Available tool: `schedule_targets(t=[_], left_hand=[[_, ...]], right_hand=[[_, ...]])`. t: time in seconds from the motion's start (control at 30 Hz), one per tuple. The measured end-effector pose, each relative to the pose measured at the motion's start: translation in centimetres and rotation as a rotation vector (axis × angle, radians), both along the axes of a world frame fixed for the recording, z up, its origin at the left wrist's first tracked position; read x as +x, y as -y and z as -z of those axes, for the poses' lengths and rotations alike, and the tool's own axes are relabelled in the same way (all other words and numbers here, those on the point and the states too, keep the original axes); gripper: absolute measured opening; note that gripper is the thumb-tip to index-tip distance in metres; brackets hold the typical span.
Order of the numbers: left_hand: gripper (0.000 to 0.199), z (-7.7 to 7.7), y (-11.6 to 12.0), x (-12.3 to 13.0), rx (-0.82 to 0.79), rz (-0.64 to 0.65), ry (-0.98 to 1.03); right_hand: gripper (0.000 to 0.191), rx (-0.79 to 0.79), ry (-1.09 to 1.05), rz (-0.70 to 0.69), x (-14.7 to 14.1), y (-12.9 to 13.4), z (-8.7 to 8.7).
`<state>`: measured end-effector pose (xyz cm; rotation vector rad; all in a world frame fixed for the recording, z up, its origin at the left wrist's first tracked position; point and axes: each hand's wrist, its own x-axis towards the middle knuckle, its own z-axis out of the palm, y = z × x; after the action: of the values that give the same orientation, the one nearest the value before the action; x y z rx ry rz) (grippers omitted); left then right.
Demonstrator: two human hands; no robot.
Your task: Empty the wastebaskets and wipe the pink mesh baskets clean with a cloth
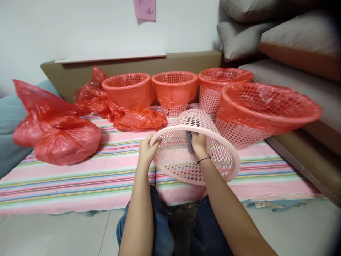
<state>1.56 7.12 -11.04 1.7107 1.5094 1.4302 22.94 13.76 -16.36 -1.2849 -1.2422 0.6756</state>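
Observation:
A pale pink perforated plastic basket [181, 170] lies tipped on its side, its wide mouth facing me. My left hand [147, 151] is closed on the left of its rim, thumb toward the inside. Inside the basket, my right hand [199, 144] is closed around a dark grey cloth [190, 142], near the inner wall. A thin dark cord circles the right wrist. Much of the cloth is hidden by the fingers.
Behind stand several baskets lined with red bags, the nearest a lined basket [239, 131] at right. Tied red bags [68, 140] lie left, and a crumpled red bag [141, 120] lies mid-bed. Cushions [301, 42] are piled right on the striped sheet's [87, 177] far side.

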Motion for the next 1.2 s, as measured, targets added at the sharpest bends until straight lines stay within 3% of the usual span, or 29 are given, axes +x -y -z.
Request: schedule_targets(t=[0.1, 0.2, 0.37, 0.5, 0.63, 0.87, 1.03, 1.2], left_hand=[[0.014, 0.2, 0.3, 0.4, 0.037, -0.14, -0.05], [0.012, 0.1, 0.5, 1.2, 0.111, -0.263, -0.035], [0.015, -0.2, 0.3, 1.6, 0.082, -0.136, 0.057], [0.017, -0.3, 0.3, 1.3, 0.049, -0.094, 0.074], [0.02, -0.1, 0.3, 1.3, 0.055, -0.069, 0.076], [0.017, 0.0, 0.4, 1.5, 0.07, -0.065, 0.052], [0.018, 0.0, 0.4, 1.4, 0.065, -0.07, 0.032], [0.019, 0.0, 0.3, 1.5, 0.068, -0.076, 0.04]], right_hand=[[0.039, 0.056, 0.16, 0.156, -0.4, 0.2, -0.1], [0.039, 0.068, 0.328, 0.173, -0.8, 0.1, -0.4], [0.04, 0.071, 0.367, 0.188, -1.9, -0.8, 0.7], [0.05, 0.009, 0.293, 0.02, -2.8, -1.9, 3.5], [0.062, -0.049, 0.365, -0.112, -3.1, -2.4, 5.8], [0.066, -0.137, 0.459, -0.001, -3.5, -1.9, 5.9], [0.071, -0.023, 0.371, -0.055, -3.8, -2.2, 6.5], [0.067, -0.083, 0.278, -0.06, -3.3, -3.1, 6.7]])
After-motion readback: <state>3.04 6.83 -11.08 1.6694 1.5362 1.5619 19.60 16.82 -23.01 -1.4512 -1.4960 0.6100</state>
